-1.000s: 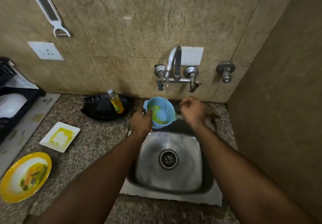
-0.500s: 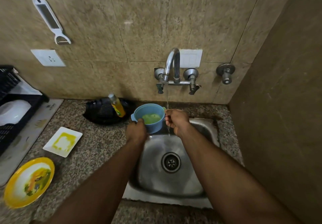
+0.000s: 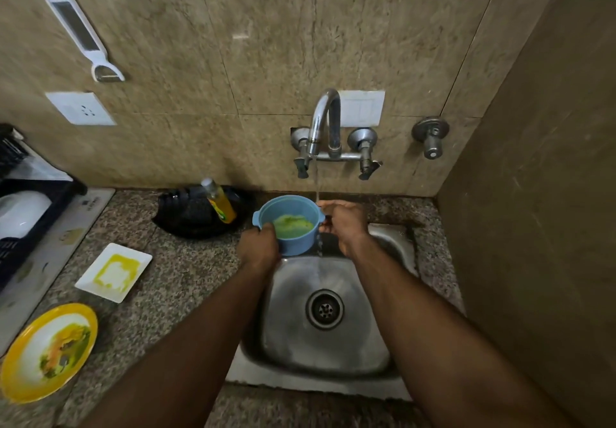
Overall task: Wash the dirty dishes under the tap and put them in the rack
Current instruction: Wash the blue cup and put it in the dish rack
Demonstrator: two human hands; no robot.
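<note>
A blue two-handled bowl with green residue inside is held over the back left of the steel sink. My left hand grips its near rim, thumb inside. My right hand holds the bowl's right handle. A thin stream of water runs from the tap and falls just right of the bowl, past my right hand. A black dish rack with a white dish stands at the far left.
On the granite counter lie a white square plate smeared yellow and a dirty yellow plate. A soap bottle leans in a black tray behind them. A side wall stands close on the right.
The bowl has been lowered and turned upright, and shifted left of the stream. My right hand has moved from the tap side onto the bowl's right handle.
</note>
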